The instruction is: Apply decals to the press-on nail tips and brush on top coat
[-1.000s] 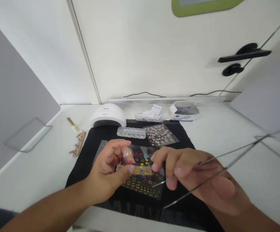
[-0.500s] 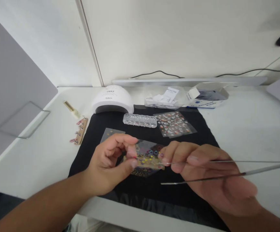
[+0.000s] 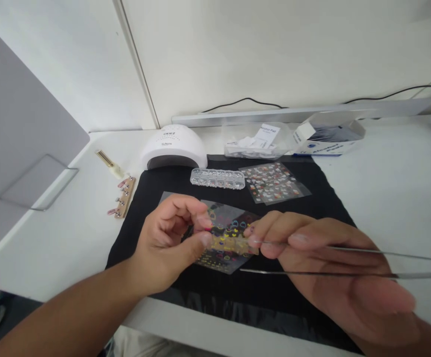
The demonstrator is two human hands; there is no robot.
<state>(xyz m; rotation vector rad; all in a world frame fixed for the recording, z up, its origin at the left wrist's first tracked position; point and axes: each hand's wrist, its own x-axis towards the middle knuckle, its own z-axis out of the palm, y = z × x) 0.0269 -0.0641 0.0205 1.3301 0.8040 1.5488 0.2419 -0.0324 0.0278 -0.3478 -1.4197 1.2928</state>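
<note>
Above one mat (image 3: 215, 292), the left hand (image 3: 174, 243) pinches one strip (image 3: 230, 244), the right hand (image 3: 321, 262) two-pronged tweezers (image 3: 275, 272).

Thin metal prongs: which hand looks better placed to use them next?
Probably the right hand: it holds the thin metal prongs, with its fingertips by the tan strip. The left hand pinches the strip's other end.

tweezers (image 3: 312, 273) swung nearly level, previously slanted
</note>
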